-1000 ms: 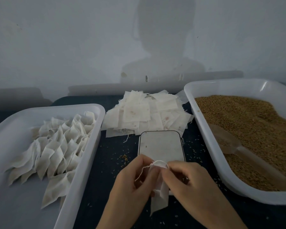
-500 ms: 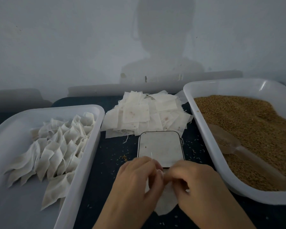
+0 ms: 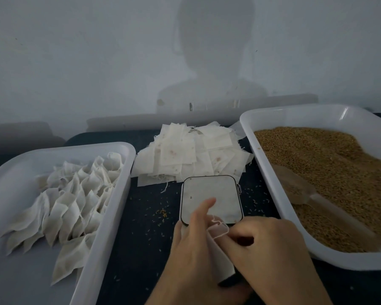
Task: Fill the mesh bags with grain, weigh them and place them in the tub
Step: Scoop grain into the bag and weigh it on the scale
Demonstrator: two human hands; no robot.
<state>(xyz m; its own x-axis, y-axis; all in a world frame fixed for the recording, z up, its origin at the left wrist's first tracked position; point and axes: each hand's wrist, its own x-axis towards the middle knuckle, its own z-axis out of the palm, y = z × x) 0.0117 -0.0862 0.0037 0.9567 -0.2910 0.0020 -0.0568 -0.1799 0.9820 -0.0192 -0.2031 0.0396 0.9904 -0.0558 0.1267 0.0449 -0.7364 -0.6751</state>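
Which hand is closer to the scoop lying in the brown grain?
The right hand. It holds the mesh bag just beside the grain tub's near wall, below the scoop. The left hand sits farther away, on the bag's other side.

A dark table (image 3: 141, 249) carries a white tub (image 3: 110, 208) at the left and a second white tub (image 3: 264, 172) at the right, well apart. Between them, toward the wall, lies a loose heap of flat white mesh bags (image 3: 191, 155), and just in front of the heap sits a small flat scale (image 3: 211, 194). Stray grains (image 3: 162, 213) are scattered over the dark top beside the scale.
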